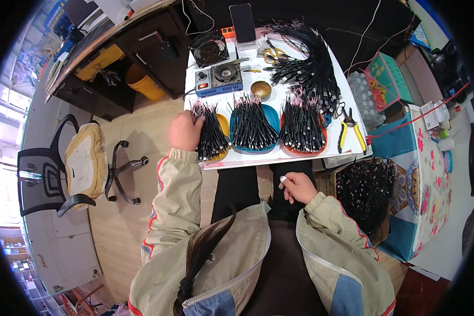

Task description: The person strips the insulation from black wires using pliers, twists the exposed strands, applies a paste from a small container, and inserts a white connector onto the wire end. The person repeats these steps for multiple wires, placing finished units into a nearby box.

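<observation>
Left hand at the outer edge of the black cables in the yellow tray; thumb against the bundle, other fingers mostly hidden, so cannot tell whether they pinch any strands. Right hand over the lap, fingers curled in; a pale spot at the tips could be a ring or a small held piece, too small to judge.

Progress, as judged: portioning looks well along, three trays all loaded, plugs toward the wearer, pinkish wire ends away. Left over: a large loose cable heap at the table's back right, not in any tray.

Containers: yellow tray, blue tray and orange tray in a row, each packed with cables. Behind them, a round gold-coloured bowl, contents unclear, near a blue solder pot. Low at right, an open carton of more dark strands.
</observation>
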`<state>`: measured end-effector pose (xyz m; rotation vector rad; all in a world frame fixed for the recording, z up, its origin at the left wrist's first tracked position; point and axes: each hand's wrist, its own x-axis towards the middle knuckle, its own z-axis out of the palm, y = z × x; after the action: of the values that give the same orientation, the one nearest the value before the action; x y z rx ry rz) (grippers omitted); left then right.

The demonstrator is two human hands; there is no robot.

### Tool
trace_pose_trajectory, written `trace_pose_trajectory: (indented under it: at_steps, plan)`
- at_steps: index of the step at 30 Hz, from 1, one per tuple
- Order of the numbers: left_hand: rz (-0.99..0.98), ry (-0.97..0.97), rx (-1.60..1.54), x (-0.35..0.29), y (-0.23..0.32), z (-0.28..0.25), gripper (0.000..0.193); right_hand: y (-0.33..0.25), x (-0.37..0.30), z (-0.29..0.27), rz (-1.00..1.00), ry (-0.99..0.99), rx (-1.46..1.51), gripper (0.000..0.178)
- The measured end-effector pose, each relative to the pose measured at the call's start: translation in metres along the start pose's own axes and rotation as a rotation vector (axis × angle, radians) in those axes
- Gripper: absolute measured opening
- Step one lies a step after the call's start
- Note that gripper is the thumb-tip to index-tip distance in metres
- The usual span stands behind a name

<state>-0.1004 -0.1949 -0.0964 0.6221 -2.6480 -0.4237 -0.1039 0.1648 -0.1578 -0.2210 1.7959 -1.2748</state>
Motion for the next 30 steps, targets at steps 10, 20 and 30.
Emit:
trace_pose_trajectory:
  at_steps: [10,20,30]
  plan:
    - [-0.058,0.039,-0.245,-0.005,0.01,-0.004,0.02,-0.002,0.002,-0.01,0.04,-0.071,0.06,0.028]
    - [-0.13,0.14,-0.507,-0.002,0.003,-0.013,0.02,0.003,-0.002,-0.009,0.023,-0.048,0.048,0.028]
    - [0.079,0.341,-1.156,-0.021,0.061,-0.075,0.01,-0.019,-0.011,0.003,-0.202,0.002,-0.111,0.019]
